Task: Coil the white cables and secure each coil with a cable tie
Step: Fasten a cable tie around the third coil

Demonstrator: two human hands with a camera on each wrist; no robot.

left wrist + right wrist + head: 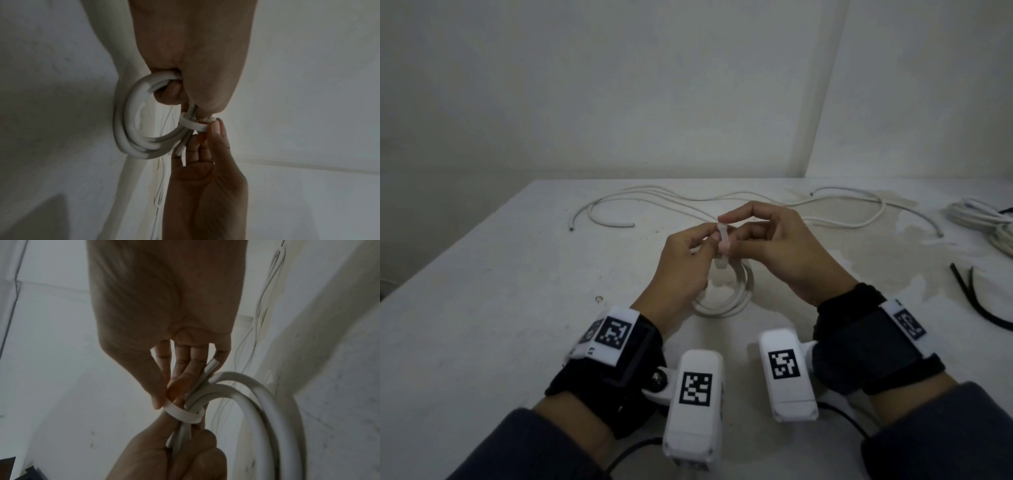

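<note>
A small coil of white cable (pixel 726 301) (pixel 131 123) (pixel 252 402) hangs between my hands above the table. My left hand (pixel 688 253) (pixel 191 68) (pixel 174 456) grips the bundled strands at the top of the coil. A white cable tie (pixel 723 240) (pixel 193 124) (pixel 183 415) is looped around those strands. My right hand (pixel 767 236) (pixel 164 337) (pixel 205 170) pinches the tie between thumb and forefinger, right against the left hand's fingertips. A short free cable end (pixel 211 365) sticks out beside the right fingers.
Loose white cables (pixel 654 202) lie spread across the far part of the white table (pixel 482 308). A finished bundle of white cable (pixel 986 222) rests at the right edge. Black cable ties (pixel 972 294) lie on the right near a stained patch. Walls close the back.
</note>
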